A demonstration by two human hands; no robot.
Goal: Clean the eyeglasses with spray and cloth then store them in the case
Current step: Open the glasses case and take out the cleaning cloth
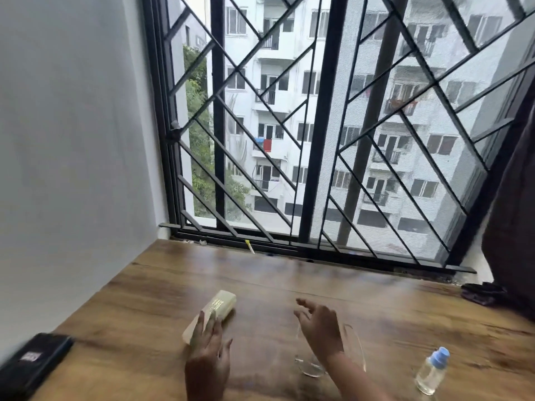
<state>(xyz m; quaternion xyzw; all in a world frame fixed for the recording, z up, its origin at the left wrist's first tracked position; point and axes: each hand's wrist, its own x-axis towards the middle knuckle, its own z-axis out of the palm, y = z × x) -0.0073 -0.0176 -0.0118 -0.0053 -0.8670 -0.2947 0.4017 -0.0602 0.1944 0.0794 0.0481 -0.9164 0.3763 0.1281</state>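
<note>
Partly hidden: eyeglasses (311, 369) under the right hand (321, 328) and forearm; only 1 clear lens near the wrist and a thin temple arc to the right of the wrist show. Frame colour hard to make out; appears thin and pale or transparent. Lying on the wooden table (289, 279), between the case and the spray bottle.

Right hand blurred, fingers spread wide, holding nothing; hovering over the glasses, contact not determinable.

Left hand (207, 351) flat, fingers extended, fingertips overlapping the near end of the cream case (215, 309); touching or just above, cannot tell. No closed grasp. Case long, shut, lying diagonally, small print on the lid unreadable.

Spray bottle (431, 371) upright at lower right, clear body, blue cap.

Black object (31, 363) at lower left, cut off by the frame edge; label illegible.

Dark cloth (483, 293) bunched at far right by a curtain.
</note>
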